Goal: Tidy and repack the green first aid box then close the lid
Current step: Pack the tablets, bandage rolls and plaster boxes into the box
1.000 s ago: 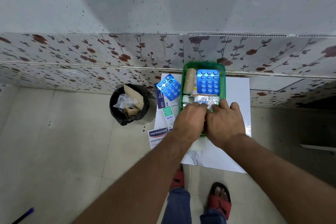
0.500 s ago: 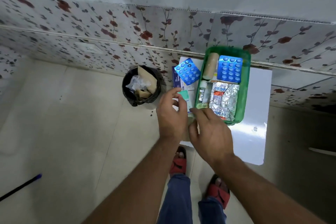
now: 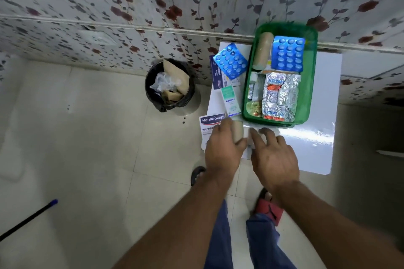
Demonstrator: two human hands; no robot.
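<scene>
The green first aid box stands open on a white table by the wall. Inside lie a tan bandage roll, a blue blister pack and silver foil strips. Left of the box on the table are a second blue blister pack, an Optibex carton and a Hansaplast packet. My left hand grips a small tan bandage roll just in front of the box. My right hand hovers beside it, fingers spread, touching something white and hidden.
A black bin with paper and plastic waste stands on the tiled floor left of the table. A black stick with a blue tip lies at the lower left. My feet in red sandals are below the table edge.
Both hands have drawn back out of the box to the table's near left corner. My left hand now grips a small tan roll. The view has shifted left.
</scene>
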